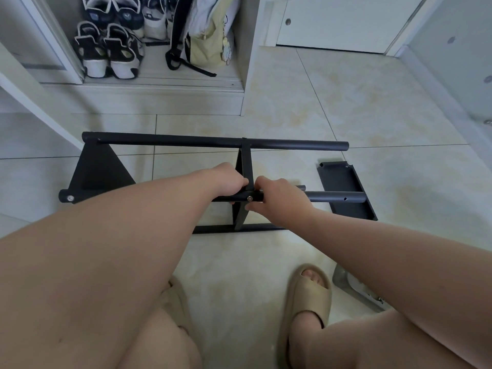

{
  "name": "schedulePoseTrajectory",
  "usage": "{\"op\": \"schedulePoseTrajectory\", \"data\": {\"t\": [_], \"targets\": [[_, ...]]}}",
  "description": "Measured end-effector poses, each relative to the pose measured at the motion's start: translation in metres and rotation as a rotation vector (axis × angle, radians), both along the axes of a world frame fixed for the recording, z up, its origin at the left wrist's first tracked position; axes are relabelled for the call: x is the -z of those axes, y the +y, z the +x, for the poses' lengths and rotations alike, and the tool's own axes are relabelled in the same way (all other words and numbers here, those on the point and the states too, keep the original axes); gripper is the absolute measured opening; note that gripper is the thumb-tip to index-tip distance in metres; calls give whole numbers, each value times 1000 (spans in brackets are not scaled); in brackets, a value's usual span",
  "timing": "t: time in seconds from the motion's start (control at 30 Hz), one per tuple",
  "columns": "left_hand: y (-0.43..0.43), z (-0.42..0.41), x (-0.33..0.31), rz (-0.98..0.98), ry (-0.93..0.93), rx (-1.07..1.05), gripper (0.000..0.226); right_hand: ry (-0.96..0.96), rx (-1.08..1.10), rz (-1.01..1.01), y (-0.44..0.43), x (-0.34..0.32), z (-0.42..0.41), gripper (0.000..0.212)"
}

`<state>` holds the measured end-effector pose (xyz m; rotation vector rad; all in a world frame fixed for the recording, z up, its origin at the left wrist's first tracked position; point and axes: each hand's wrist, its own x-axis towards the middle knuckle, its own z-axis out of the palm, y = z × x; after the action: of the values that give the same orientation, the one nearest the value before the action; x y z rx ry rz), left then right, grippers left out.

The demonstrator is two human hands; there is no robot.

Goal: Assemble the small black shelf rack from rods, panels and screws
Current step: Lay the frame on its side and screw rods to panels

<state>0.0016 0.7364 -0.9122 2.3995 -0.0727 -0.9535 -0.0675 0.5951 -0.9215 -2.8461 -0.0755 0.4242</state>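
Your left hand (231,182) curls round the near rod (334,197) where the middle panel (245,166) crosses it. Your right hand (279,199) grips the same rod just right of the screw (249,198); the 2 hands nearly touch. Beyond them: far rod (186,141). Left: end panel (97,169). Right: 1 loose panel (346,193), flat on the floor.

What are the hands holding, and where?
The near rod, at its joint with the middle panel: left hand grips left of the joint, right hand right of it.
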Motion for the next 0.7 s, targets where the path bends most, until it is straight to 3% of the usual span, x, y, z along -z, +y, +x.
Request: {"op": "schedulePoseTrajectory", "data": {"t": [0.13,0.27,0.5,0.63,0.7], "targets": [[-15,-10,-3,79,-174,-46,21,-23,-65,-61,-23,-7,-13,42],[-36,-24,-14,155,-400,-50,42,-52,-65,-210,-77,-15,-35,49],[-103,-49,-21,-64,-739,271,34,84,113,-435,-195,-16,-94,77],[-158,-79,-14,-217,-773,521,19,193,233,-528,-252,-4,-129,81],[-185,-97,-3,-243,-692,657,17,255,283,-534,-274,7,-142,81]]}}
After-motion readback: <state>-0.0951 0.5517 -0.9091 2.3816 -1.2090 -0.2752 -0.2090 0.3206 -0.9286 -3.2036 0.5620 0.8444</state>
